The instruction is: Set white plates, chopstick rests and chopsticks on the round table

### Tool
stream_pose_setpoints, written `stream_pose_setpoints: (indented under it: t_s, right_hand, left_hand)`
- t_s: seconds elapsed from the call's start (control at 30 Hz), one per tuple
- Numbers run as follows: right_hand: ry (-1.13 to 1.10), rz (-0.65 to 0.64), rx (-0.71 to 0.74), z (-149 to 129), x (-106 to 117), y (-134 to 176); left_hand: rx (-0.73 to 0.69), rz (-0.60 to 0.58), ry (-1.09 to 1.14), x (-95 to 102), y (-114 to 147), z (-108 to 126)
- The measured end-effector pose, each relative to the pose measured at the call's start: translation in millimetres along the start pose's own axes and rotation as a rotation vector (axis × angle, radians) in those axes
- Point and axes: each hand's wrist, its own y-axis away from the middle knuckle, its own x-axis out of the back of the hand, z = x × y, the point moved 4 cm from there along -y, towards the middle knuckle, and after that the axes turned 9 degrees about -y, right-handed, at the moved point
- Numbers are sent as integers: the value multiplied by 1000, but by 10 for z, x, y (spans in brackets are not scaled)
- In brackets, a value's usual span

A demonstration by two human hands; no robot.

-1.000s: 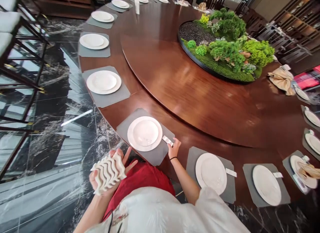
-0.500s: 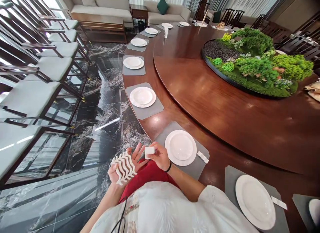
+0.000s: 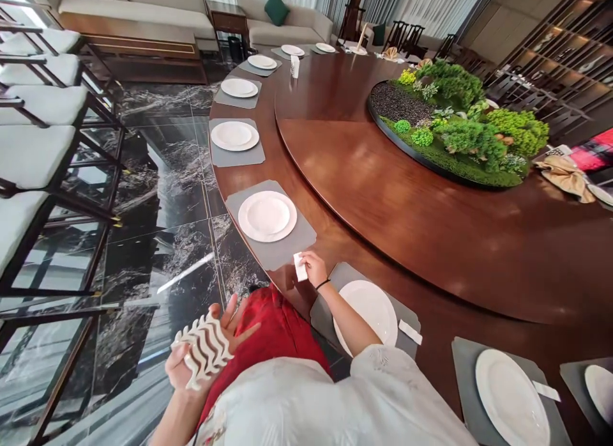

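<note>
My left hand [image 3: 180, 370] is held low beside the red trousers, palm up with some fingers spread. Its thumb clamps a row of wavy white chopstick rests [image 3: 205, 350] against the palm. Over the table edge, my right hand [image 3: 314, 268] pinches one white chopstick rest [image 3: 299, 267]. That hand is close to the lower corner of a grey placemat [image 3: 306, 235], which bears stacked white plates [image 3: 268, 216]. Beneath my right forearm is another plate [image 3: 368, 312], with a white rest [image 3: 410, 331] lying to its right.
The round wooden table [image 3: 325, 146] curves away with more place settings along its rim. A green miniature garden [image 3: 460, 126] stands at its centre. Chairs [image 3: 33, 152] line the left side of the dark marble floor [image 3: 177, 209]. A folded cloth [image 3: 565, 174] lies at the right.
My right hand has moved away from my left, out over the table edge, carrying one chopstick rest. My left hand has shifted left and lower with the others. The view has swung right.
</note>
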Motion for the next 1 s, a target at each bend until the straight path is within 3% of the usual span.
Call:
stream_pose_setpoints:
  t_s: [0.17, 0.27, 0.37, 0.43, 0.6, 0.77, 1.0]
  right_hand:
    - [338, 41, -281, 759, -72, -603]
    - [484, 79, -398, 955, -103, -714]
    - [596, -48, -439, 1026, -217, -642]
    - [587, -100, -418, 1028, -283, -552]
    - [537, 159, -521, 1121, -209, -419]
    - [292, 218, -571, 1320, -237, -444]
    - [279, 295, -621, 1281, -252, -382]
  left_hand:
    - [9, -86, -87, -156, -549, 573]
    - [53, -108, -104, -242, -808, 797]
    - [100, -88, -134, -268, -1026, 919]
    - [126, -80, -176, -286, -1144, 969]
    - [218, -120, -183, -406, -1387, 1033]
    - [250, -106, -152, -487, -1609, 1071]
    - [230, -184, -41, -493, -1812, 1165]
